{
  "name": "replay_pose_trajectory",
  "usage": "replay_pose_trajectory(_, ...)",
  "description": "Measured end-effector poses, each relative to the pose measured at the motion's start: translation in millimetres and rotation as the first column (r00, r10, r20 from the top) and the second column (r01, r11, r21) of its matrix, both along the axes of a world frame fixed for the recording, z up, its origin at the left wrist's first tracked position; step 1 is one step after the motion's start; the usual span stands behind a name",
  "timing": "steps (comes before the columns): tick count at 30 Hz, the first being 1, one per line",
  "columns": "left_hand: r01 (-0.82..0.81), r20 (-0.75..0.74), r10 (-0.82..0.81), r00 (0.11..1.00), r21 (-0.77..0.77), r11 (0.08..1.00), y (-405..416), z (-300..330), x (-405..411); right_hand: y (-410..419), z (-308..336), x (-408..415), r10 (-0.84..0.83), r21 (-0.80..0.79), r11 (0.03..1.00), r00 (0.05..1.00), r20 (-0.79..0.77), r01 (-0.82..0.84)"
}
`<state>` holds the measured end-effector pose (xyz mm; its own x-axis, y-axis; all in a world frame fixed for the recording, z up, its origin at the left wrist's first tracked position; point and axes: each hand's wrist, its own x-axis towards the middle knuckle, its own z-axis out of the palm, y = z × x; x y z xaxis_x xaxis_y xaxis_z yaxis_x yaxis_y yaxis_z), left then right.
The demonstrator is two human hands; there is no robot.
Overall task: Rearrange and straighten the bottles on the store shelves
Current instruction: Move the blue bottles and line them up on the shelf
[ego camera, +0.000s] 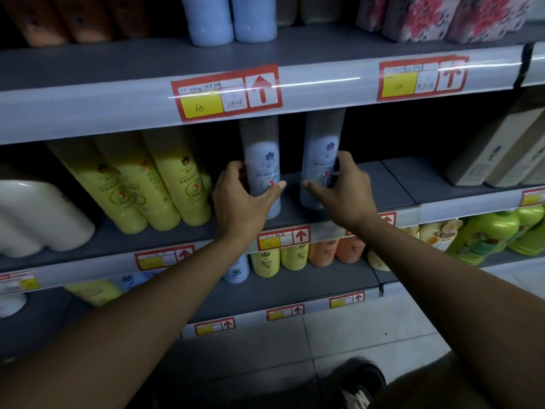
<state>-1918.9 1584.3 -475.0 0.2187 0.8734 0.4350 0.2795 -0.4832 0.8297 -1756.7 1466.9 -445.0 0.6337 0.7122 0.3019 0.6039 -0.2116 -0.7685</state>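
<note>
Two bare forearms are reaching up from the bottom of the view toward the middle shelf (383, 184). The left hand (241, 199) is curling its fingers (236, 166) and thumb round the left pale-blue bottle (262, 160); the right hand (343, 190) is gripping the right pale-blue bottle (323, 149) just beside it, thumb in front, fingers behind. Both bottles are standing near the shelf's front edge, right of the yellow bottles (159, 178). They are looking like smooth, rigid plastic, probably full and fairly heavy, likely slippery; gripping low on the body seems steadiest. Their caps are hiding behind the upper shelf rail (118, 113), and the label print is too blurred to read.
</note>
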Motion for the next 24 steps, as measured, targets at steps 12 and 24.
replay_pose_trajectory(12, 0.035, -0.034, -0.035, 0.999, -0.001, 0.999, 1.4, -9.7, 0.6, 15.4, -1.1, 5.7, -0.025, -0.118, 0.992, 0.997, 0.072, 0.033)
replay_pose_trajectory(24, 0.065, 0.041, -0.064, 0.997, -0.005, 0.998, 1.5, -15.9, -3.2, 25.1, -8.4, 8.8, -0.052, -0.086, 0.995, 0.997, 0.052, 0.057)
